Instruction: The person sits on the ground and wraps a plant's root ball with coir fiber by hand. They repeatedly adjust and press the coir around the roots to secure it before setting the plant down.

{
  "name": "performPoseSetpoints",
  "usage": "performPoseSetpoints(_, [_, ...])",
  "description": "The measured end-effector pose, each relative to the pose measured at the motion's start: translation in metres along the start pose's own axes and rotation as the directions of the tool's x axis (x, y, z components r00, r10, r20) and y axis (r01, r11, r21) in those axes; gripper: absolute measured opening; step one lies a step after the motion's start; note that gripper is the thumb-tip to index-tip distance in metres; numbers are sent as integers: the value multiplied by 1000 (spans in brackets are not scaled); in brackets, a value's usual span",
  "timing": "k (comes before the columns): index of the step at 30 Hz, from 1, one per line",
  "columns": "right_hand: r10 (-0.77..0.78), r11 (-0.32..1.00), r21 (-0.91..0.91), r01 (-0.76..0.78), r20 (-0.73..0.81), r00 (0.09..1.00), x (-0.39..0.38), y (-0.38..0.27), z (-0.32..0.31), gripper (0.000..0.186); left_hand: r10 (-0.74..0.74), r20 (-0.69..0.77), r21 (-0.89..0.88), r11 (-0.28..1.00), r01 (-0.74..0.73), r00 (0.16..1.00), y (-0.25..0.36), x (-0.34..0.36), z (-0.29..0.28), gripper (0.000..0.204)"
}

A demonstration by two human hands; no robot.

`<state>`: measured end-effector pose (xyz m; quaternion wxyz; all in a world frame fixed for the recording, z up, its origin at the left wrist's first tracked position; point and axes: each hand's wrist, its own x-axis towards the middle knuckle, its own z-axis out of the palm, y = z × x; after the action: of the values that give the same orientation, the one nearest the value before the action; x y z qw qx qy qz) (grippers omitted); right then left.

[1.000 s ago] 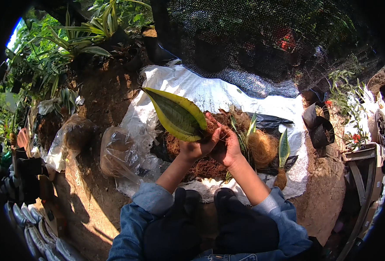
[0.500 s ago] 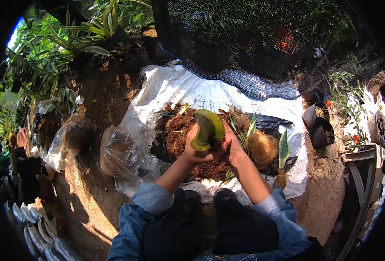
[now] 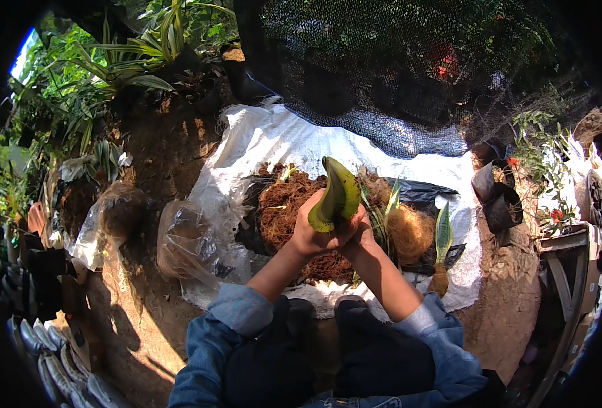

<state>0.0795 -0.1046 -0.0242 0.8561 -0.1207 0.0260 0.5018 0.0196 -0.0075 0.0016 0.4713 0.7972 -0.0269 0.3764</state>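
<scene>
My left hand [image 3: 309, 226] and my right hand [image 3: 357, 230] are closed together around the base of a snake plant leaf [image 3: 338, 195], green with yellow edges, which stands upright; the fingers are partly hidden by it. Below and left of it lies a pile of reddish-brown fibrous material [image 3: 280, 204] on black plastic. Right of my hands sit a tan ball of fibre [image 3: 410, 234] and a small upright-lying snake plant [image 3: 444, 231] with a brown base. All this rests on a white woven sack [image 3: 328, 136].
Clear plastic bags with brown contents [image 3: 185, 234] lie at left, near potted plants [image 3: 144, 68]. Dark shade netting [image 3: 396, 68] spans the top. Black grow bags [image 3: 502, 204] and a metal frame [image 3: 563, 265] are at right. Several silvery elongated objects [image 3: 63, 367] lie lower left.
A second ago the leaf slanted toward the upper left; now it is upright between my hands, which have come closer together. Since half a second ago its tip has shifted slightly right and up.
</scene>
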Motion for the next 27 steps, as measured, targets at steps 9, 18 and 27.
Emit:
performPoseSetpoints(9, [-62,997,33,67,-153,986,5,12,-3,21,54,-170,66,997,-43,984,19,0,1,57])
performPoseSetpoints(18, [228,957,188,-222,-10,974,-10,-2,16,52,-62,-198,-58,997,52,978,9,3,-6,30])
performPoseSetpoints(27, [256,967,51,-252,-146,956,-3,-13,5,42,-20,41,-274,961,30,999,18,6,-14,32])
